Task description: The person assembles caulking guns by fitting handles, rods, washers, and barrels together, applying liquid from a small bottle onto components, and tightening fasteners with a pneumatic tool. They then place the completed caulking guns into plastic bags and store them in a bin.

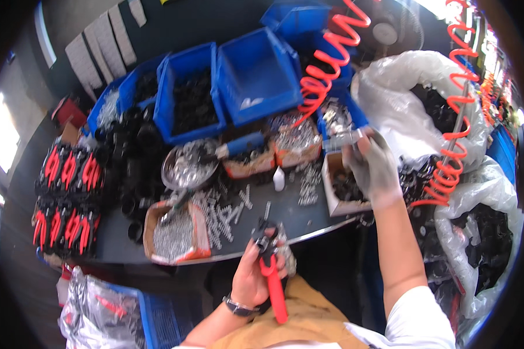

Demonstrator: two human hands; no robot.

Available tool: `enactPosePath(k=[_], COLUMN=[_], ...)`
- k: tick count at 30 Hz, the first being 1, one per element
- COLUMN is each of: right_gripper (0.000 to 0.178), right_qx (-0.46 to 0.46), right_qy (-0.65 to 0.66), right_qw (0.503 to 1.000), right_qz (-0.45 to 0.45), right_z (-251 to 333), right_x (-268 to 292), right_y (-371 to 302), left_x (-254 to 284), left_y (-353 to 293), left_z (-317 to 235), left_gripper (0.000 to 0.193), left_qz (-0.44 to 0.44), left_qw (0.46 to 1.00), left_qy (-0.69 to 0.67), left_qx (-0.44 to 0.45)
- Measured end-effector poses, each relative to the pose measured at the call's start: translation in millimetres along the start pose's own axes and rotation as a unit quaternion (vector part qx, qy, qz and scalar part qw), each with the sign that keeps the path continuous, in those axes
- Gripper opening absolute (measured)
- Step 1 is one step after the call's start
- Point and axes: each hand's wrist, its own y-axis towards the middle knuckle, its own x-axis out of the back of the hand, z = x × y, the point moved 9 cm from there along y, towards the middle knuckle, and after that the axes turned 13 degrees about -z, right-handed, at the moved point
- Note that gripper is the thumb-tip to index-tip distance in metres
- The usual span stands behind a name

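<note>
My left hand, bare at the palm with a dark band at the wrist, is closed around a hand tool with a red handle and a black head. It is held upright just off the table's front edge. My right hand, in a grey glove, reaches forward to the lip of a small blue bin of shiny metal parts. Its bent fingers are blurred, and whether they hold a part cannot be made out. Below that hand stands an open white carton with dark parts inside.
Blue bins line the back. A metal bowl, cartons of small parts and loose silver pins cover the tabletop. Racked red-handled tools stand left. Red coiled hoses hang overhead; plastic sacks crowd the right.
</note>
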Motion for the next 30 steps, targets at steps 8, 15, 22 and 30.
enactPosePath(k=[8, 15, 22, 30], right_gripper=[0.024, 0.022, 0.042, 0.033], right_qx=[0.492, 0.489, 0.422, 0.350], right_qy=[-0.359, -0.335, -0.479, -0.510], right_qw=[0.716, 0.735, 0.666, 0.595], right_qz=[0.340, 0.329, 0.386, 0.513], right_z=[6, 0, 0, -19], right_x=[-49, -31, -37, -53], right_y=[-248, -247, -229, -214], left_x=[-9, -13, -11, -31], left_y=[-30, -50, -45, -67], left_z=[25, 23, 39, 51], left_gripper=[0.043, 0.062, 0.101, 0.084], left_qz=[-0.049, 0.017, 0.057, 0.139], left_qw=[0.987, 0.919, 0.950, 0.919], left_qy=[0.136, 0.324, 0.306, 0.319], left_qx=[-0.076, -0.224, 0.025, 0.183])
